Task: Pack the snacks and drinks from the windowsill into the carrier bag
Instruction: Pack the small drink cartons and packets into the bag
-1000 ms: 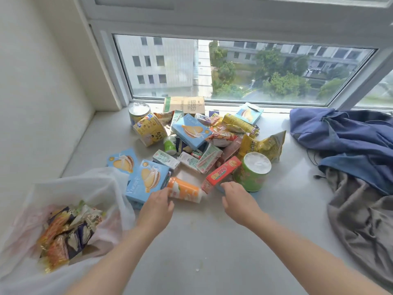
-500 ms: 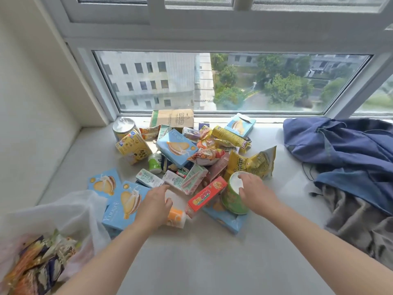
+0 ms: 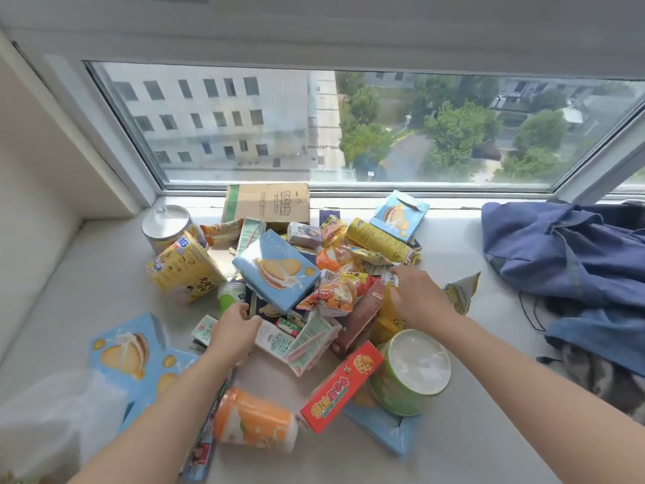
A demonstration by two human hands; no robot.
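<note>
**PACKING STATUS: EARLY STAGE, BULK OF LOAD ON THE SILL**

1. Container. The white plastic carrier bag lies at the near left corner of the windowsill. Only its blurred upper edge shows, so its contents cannot be read from this view.

2. Stock remaining. Judged from the heap, most of the work is left. These items are unpacked on the sill:
   - a blue biscuit box on top of the heap at centre
   - a yellow snack box and a foil-lidded can at far left
   - a brown cardboard box against the window
   - a second blue box at far right
   - small milk cartons, a red box and a green foil-topped tub nearer
   - an orange drink bottle on its side at the near edge
   - a flat blue box just beside the bag

3. Hands. The left hand reaches under the near edge of the blue biscuit box, fingers curled into the heap. What it grips, if anything, cannot be told. The right hand lies over crinkled wrappers right of centre, fingers bent downward. Whether they hold a packet cannot be told.

4. Probably not for packing: blue clothing at the right.
</note>
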